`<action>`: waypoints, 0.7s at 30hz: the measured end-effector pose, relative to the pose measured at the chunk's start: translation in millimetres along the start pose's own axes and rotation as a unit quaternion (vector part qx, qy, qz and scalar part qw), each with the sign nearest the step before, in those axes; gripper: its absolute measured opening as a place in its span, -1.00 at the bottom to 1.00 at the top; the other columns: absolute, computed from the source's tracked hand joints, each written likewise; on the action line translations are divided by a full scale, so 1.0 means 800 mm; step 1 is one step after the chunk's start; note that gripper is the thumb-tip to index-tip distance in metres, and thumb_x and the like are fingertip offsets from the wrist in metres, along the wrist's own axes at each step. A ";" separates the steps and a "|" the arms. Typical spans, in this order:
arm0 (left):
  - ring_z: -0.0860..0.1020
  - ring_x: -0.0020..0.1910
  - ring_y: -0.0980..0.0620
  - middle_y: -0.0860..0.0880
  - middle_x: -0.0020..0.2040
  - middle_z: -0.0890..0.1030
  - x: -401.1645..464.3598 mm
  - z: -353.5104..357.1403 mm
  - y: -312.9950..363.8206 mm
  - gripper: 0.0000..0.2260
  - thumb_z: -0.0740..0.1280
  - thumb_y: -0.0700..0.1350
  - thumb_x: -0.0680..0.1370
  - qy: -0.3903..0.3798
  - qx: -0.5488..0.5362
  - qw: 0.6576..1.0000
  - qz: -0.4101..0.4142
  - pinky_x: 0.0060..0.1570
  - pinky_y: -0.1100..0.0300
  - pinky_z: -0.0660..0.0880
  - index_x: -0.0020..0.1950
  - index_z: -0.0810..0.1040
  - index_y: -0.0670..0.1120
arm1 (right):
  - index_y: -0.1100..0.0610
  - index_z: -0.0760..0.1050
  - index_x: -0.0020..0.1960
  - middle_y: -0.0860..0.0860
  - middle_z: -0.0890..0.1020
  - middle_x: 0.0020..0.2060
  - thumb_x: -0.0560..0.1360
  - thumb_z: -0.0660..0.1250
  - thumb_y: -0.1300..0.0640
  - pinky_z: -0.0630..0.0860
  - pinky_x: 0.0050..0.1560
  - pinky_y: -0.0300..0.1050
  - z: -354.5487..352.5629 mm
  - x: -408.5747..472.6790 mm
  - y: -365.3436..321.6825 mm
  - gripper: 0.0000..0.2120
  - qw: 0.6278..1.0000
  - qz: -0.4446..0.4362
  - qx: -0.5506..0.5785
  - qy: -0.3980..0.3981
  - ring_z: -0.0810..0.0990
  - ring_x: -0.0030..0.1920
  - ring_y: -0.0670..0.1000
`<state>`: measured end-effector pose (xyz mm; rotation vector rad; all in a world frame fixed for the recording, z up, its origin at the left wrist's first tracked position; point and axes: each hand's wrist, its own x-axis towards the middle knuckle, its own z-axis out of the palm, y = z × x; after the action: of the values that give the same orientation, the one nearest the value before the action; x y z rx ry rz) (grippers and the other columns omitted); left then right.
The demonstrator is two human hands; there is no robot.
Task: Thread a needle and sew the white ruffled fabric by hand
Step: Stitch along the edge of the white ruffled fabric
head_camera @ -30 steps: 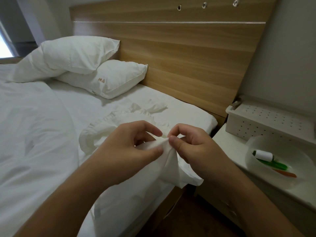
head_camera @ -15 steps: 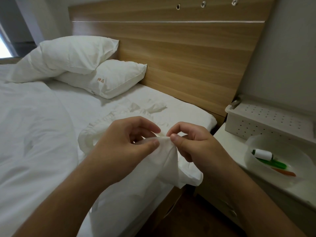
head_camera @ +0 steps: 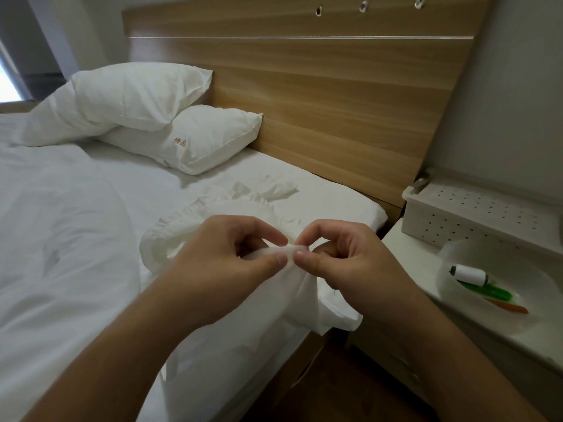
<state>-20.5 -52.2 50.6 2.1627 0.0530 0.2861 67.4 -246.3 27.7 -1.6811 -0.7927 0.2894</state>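
- While your left hand (head_camera: 225, 263) pinches the white ruffled fabric (head_camera: 292, 287), your right hand (head_camera: 344, 263) pinches the same fold (thumbs nearly touching).
- Fabric trails onto the bed (head_camera: 76, 239).

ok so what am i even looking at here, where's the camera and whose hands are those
There is no machine here. The camera sits on a person's head and looks forward and down, so the two hands are that person's own. The left hand and the right hand each pinch a fold of the white fabric between thumb and fingers, right next to each other. The rest of the fabric trails onto the bed, which has two pillows against a wooden headboard. On the nightstand to the right, a bowl holds a white spool and green and orange items. I cannot make out a needle.
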 end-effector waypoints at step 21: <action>0.71 -0.15 0.01 0.02 -0.19 0.75 0.001 0.001 0.004 -0.89 0.46 0.06 0.59 -0.020 -0.014 0.998 -0.056 -0.08 -0.04 0.66 -0.08 0.79 0.14 | 0.05 0.62 0.16 0.12 0.29 -0.45 0.63 0.33 0.19 0.27 -0.42 -0.18 -0.002 0.005 -0.022 -0.85 0.993 0.113 0.040 -0.005 0.25 -0.43 -0.03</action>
<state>-19.7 -54.8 53.0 2.1288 0.1467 0.1790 65.5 -243.8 45.5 -1.6958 -0.5898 0.4800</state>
